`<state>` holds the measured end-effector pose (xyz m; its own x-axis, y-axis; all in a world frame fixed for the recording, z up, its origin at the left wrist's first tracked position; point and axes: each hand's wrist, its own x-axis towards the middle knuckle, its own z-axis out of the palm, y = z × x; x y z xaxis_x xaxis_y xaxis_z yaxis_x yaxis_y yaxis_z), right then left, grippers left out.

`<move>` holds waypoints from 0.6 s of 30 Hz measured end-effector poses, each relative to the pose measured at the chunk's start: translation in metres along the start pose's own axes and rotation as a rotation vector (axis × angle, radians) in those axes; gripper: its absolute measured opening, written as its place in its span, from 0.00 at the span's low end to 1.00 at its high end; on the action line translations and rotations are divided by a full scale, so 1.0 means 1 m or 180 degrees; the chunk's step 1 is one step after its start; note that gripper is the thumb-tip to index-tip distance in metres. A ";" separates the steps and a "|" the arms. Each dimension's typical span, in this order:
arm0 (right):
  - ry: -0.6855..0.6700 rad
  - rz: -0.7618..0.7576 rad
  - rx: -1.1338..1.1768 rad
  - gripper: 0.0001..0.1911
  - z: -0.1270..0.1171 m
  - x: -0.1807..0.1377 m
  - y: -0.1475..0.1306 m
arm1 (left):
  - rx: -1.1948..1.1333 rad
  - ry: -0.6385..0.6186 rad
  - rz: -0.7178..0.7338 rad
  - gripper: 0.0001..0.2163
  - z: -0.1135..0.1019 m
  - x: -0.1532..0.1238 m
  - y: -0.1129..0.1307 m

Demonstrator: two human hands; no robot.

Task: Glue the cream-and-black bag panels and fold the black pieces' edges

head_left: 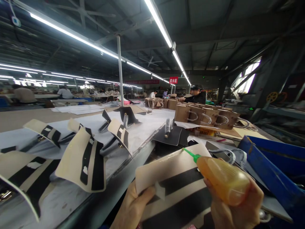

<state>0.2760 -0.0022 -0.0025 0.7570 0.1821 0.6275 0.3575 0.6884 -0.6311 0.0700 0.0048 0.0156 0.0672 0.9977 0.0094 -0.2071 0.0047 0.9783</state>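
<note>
My left hand [137, 203] grips the left edge of a cream panel [164, 168] with black stripes, thumb on top. A small white tag or paper sticks up beside that thumb. In my right hand [238, 206] is a squeeze bottle [221, 178] of amber liquid, the fingers wrapped round its body. Its thin green nozzle points left and its tip is at the panel's upper edge. A shiny streak shows along that edge, left of the tip. The panel's lower part runs out of view.
Several similar striped panels [81, 162] stand curled on the white-covered table [126, 140] at left. A black panel [168, 136] lies beyond my hands. Brown bags [197, 114] with wrapped handles line the table behind, and a blue bin [269, 165] is at right. People work in the background.
</note>
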 end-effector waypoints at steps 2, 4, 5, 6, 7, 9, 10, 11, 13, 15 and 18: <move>-0.0107 0.0093 -0.0072 0.35 -0.004 0.003 0.002 | -0.0015 0.0083 -0.0104 0.11 -0.001 0.000 0.001; -0.0514 0.0284 -0.0036 0.34 -0.009 0.007 0.005 | -0.0095 0.0022 -0.0183 0.13 -0.003 0.000 -0.001; -0.0602 0.0325 -0.0028 0.34 -0.011 0.009 0.006 | -0.0106 -0.0012 -0.0188 0.15 -0.006 0.001 -0.002; -0.0555 0.0295 -0.0051 0.35 -0.010 0.012 0.006 | -0.0085 -0.0008 -0.0175 0.17 -0.009 0.001 -0.005; -0.0376 0.0195 -0.0128 0.36 -0.009 0.015 0.006 | -0.0036 0.0040 -0.0155 0.19 -0.012 0.002 -0.008; 0.0108 -0.0138 -0.0390 0.35 -0.003 0.020 0.004 | 0.0108 0.0253 -0.0147 0.20 -0.021 0.003 -0.015; 0.0259 -0.0294 -0.0526 0.35 -0.001 0.022 0.003 | 0.0193 0.0382 -0.0169 0.20 -0.024 0.003 -0.018; 0.0348 -0.0410 -0.0613 0.35 0.001 0.024 0.004 | 0.0277 0.0502 -0.0195 0.20 -0.027 0.003 -0.021; 0.0231 -0.0416 -0.0517 0.36 0.000 0.023 0.005 | 0.0384 0.0652 -0.0205 0.19 -0.030 0.004 -0.026; -0.0132 -0.0166 -0.0170 0.35 -0.003 0.019 0.008 | 0.0344 0.0664 -0.0157 0.17 -0.031 0.004 -0.028; -0.0288 -0.0005 0.0123 0.35 -0.004 0.014 0.008 | 0.0245 0.0649 -0.0084 0.17 -0.032 0.006 -0.030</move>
<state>0.2921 0.0029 -0.0005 0.7033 0.2425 0.6683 0.3359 0.7151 -0.6130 0.0449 0.0125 -0.0199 -0.1287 0.9904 -0.0509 -0.1321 0.0337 0.9907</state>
